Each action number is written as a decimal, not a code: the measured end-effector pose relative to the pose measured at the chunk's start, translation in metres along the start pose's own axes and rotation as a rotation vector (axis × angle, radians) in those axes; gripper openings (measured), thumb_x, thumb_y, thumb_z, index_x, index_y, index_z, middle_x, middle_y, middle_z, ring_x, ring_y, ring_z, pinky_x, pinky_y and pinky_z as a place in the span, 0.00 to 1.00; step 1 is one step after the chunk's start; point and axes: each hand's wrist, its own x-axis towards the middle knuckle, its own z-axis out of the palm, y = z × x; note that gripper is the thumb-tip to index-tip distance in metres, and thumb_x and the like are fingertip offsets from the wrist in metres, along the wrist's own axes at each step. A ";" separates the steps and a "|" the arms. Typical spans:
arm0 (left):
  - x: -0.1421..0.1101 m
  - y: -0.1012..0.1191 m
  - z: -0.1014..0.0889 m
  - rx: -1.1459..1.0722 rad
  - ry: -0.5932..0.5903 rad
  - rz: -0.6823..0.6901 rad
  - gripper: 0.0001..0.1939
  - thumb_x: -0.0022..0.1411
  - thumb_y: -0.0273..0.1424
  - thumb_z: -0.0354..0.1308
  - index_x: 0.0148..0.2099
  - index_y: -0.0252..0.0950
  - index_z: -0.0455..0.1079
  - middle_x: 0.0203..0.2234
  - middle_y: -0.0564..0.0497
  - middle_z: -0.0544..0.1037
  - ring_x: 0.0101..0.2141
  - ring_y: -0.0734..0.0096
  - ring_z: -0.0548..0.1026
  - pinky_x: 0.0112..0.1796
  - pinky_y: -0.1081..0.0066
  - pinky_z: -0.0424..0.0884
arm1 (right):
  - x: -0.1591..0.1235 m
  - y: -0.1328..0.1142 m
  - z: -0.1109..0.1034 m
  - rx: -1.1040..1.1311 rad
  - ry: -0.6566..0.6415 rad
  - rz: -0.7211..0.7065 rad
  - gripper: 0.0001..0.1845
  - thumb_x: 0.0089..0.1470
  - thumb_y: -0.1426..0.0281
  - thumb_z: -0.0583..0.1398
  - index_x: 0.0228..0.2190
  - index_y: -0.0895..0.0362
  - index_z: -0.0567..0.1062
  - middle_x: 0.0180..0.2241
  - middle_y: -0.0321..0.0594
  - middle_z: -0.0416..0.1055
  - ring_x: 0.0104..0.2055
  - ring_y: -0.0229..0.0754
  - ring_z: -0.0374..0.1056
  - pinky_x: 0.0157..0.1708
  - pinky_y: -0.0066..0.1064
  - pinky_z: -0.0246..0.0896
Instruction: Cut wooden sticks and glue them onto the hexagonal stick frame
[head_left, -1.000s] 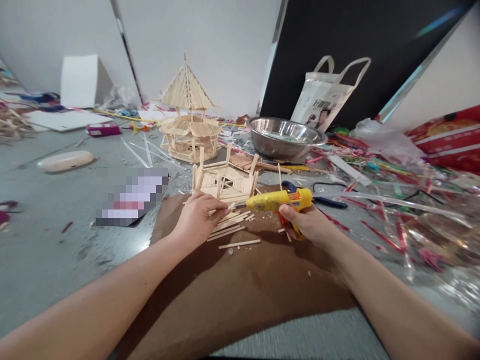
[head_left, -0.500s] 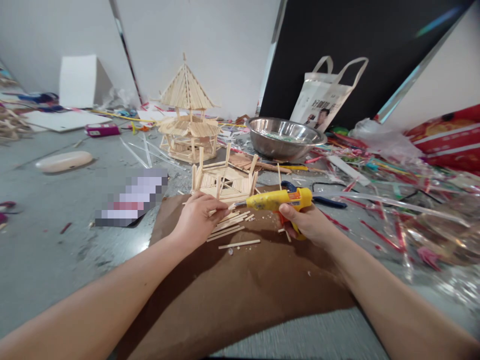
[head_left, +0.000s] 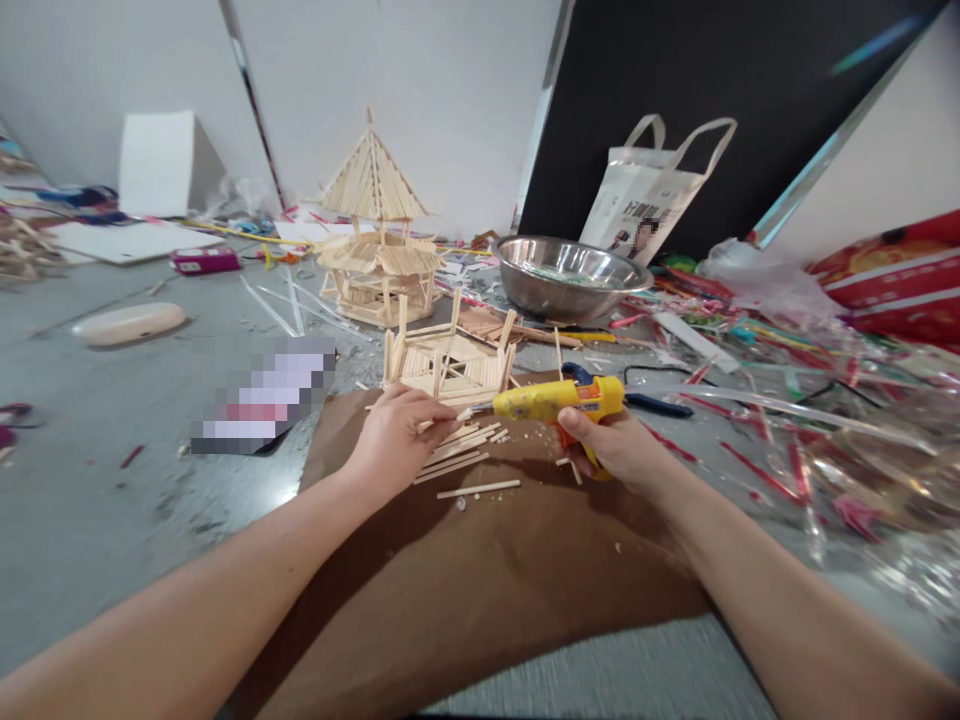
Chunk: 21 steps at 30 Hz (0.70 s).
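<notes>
My left hand (head_left: 394, 440) is closed in a pinch on a short wooden stick (head_left: 448, 418), held just in front of a half-built stick frame (head_left: 448, 362). My right hand (head_left: 619, 450) grips a yellow glue gun (head_left: 559, 399) by its handle. The gun's nozzle points left and meets the tip of the stick. Loose wooden sticks (head_left: 461, 455) lie on the brown paper sheet (head_left: 480, 570) under both hands.
A finished stick pagoda (head_left: 375, 235) stands behind the frame. A steel bowl (head_left: 570, 272) sits to the right, a white tote bag (head_left: 652, 190) behind it. Clear wrappers and coloured strips (head_left: 810, 400) litter the right side. A white oval object (head_left: 129, 322) lies at left.
</notes>
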 end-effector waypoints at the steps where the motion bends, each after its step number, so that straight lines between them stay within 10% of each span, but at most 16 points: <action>1: 0.000 0.000 0.000 0.001 0.000 0.001 0.08 0.51 0.34 0.53 0.29 0.38 0.72 0.23 0.52 0.74 0.29 0.71 0.66 0.34 0.69 0.63 | 0.000 0.000 0.000 -0.004 0.000 0.005 0.17 0.37 0.55 0.59 0.16 0.57 0.65 0.11 0.31 0.61 0.08 0.28 0.52 0.04 0.20 0.43; 21: 0.000 -0.001 0.001 -0.004 0.002 0.003 0.09 0.51 0.35 0.53 0.29 0.38 0.72 0.24 0.52 0.74 0.30 0.71 0.66 0.34 0.69 0.63 | -0.002 -0.004 -0.002 0.025 -0.044 0.011 0.18 0.38 0.55 0.58 0.16 0.57 0.65 0.12 0.32 0.61 0.09 0.29 0.53 0.05 0.22 0.45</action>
